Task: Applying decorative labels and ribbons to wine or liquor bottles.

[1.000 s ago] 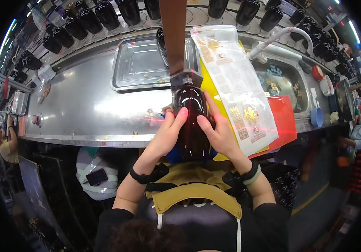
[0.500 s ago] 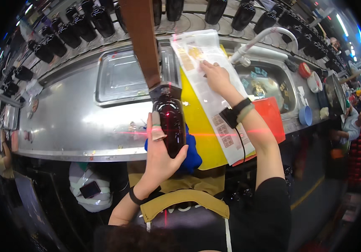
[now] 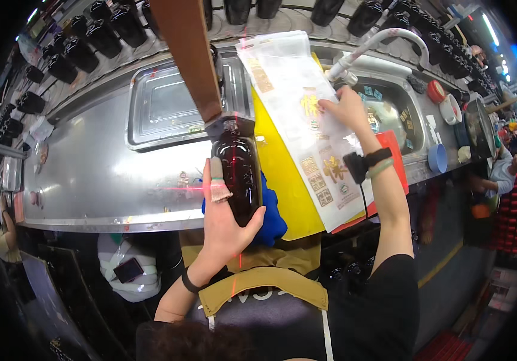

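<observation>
My left hand point(image 3: 225, 219) wraps around the side of a dark glossy bottle point(image 3: 238, 174), with beige covers on some fingers. The bottle lies with its neck end against a bracket at the lower end of a brown beam point(image 3: 187, 54), over a blue cloth point(image 3: 273, 216). To the right, my right hand point(image 3: 350, 113) is over the right side of a white sheet point(image 3: 294, 135) printed with gold characters and small gold blocks. Its thumb and fingers look apart, and nothing shows between them. Under the sheet are a yellow board point(image 3: 270, 180) and a red-orange sheet point(image 3: 394, 144).
A metal tray point(image 3: 150, 135) lies on the steel counter point(image 3: 90, 162). Beyond the right hand are a white curved tap point(image 3: 379, 41), a sink point(image 3: 412, 117) holding small pieces, and a blue bowl point(image 3: 437, 158). Dark bottles point(image 3: 81, 55) line the back. Another person point(image 3: 499, 174) is at far right.
My right hand has moved right, from the sheet's upper middle to its right side. More gold print shows on the sheet. My left hand stays on the bottle; the view has shifted slightly.
</observation>
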`<control>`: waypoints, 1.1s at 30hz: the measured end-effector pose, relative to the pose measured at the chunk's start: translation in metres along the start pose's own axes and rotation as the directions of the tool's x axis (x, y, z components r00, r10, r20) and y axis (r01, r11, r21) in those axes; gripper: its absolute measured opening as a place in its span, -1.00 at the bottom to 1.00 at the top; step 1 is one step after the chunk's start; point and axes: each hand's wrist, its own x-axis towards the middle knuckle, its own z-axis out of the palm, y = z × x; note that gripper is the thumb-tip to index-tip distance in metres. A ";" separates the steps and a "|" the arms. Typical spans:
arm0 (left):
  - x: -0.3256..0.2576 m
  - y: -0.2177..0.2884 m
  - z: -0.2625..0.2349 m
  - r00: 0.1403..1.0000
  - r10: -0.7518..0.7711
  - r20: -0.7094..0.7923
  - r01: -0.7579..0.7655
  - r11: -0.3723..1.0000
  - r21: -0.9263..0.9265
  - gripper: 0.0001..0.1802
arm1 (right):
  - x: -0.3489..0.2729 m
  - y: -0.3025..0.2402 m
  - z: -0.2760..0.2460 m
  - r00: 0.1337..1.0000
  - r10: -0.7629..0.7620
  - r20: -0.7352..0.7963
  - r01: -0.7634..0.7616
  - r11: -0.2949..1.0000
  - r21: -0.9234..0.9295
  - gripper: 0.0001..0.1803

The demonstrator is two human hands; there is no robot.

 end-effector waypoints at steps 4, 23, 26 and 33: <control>0.001 0.003 -0.003 0.999 0.034 0.019 -0.036 0.997 0.068 -0.13 | 0.030 0.048 0.039 0.944 0.298 0.140 -0.308 0.950 0.057 -0.42; -0.030 -0.026 -0.010 1.000 -0.019 0.019 0.023 0.974 -0.228 0.32 | -0.061 -0.072 -0.041 0.942 -0.174 -0.287 0.314 0.758 0.571 -0.90; -0.025 -0.020 -0.010 0.999 -0.027 -0.025 0.020 0.973 -0.229 0.19 | -0.109 -0.118 -0.067 0.918 -0.288 -0.273 0.395 0.731 0.556 -0.89; -0.021 -0.018 -0.019 0.998 0.062 -0.008 -0.062 0.981 -0.186 -0.16 | -0.173 -0.176 -0.133 0.848 -0.512 -0.139 0.453 0.562 0.692 -0.80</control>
